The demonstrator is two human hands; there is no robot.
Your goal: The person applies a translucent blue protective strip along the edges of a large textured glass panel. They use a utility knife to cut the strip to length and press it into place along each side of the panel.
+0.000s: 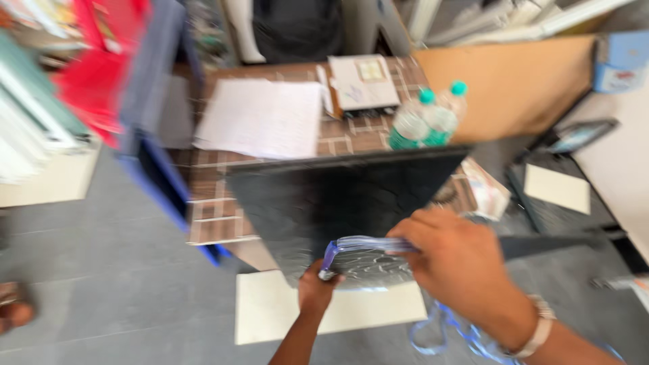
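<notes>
I see a dark slate-textured panel [351, 196] held over the near edge of a tile-patterned table [216, 223] — its top edge runs left to right, rising slightly toward the right, and the panel narrows downward to its lower end at my hands, so its long axis lies roughly across the view. My left hand [316, 290] grips that lower end from below, fingers curled shut on the panel. My right hand [460, 263], a watch [541, 328] on its wrist, closes on a blue-edged clear plastic wrap [365, 245] at the panel's lower edge; motion blur hides the individual fingertips. Behind the panel stand two bottles with teal caps [433, 115], beside white paper sheets [260, 118] — a pale tile [270, 307] lies on the grey floor below
</notes>
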